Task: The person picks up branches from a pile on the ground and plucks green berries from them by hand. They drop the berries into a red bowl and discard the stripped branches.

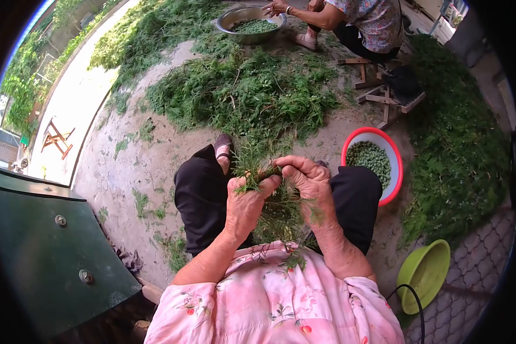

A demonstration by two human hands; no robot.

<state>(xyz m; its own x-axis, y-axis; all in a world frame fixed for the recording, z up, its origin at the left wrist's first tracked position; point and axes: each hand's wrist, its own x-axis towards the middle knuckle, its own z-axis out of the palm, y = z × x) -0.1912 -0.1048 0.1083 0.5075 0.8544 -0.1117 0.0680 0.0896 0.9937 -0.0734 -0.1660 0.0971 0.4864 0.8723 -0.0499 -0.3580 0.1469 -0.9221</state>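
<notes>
My left hand (247, 202) is closed around a leafy green evergreen sprig (247, 166), whose feathery tips stick up past the thumb and hang below. Right beside it, my right hand (311, 182) has thumb and fingers pinched together at the sprig's stem; what lies between the fingertips is too small to make out. More green foliage (278, 221) rests in my lap between my knees. By my right knee stands a white basin with a red rim (401, 172), part filled with small green cones (370, 160).
Cut evergreen branches (241, 92) lie heaped ahead, with another pile (453, 149) on the right. A co-worker (372, 23) sits by a metal basin (241, 38) of green cones. Wooden stools (384, 97), a tilted lime-green basin (421, 275) and a dark green panel (46, 258) surround me.
</notes>
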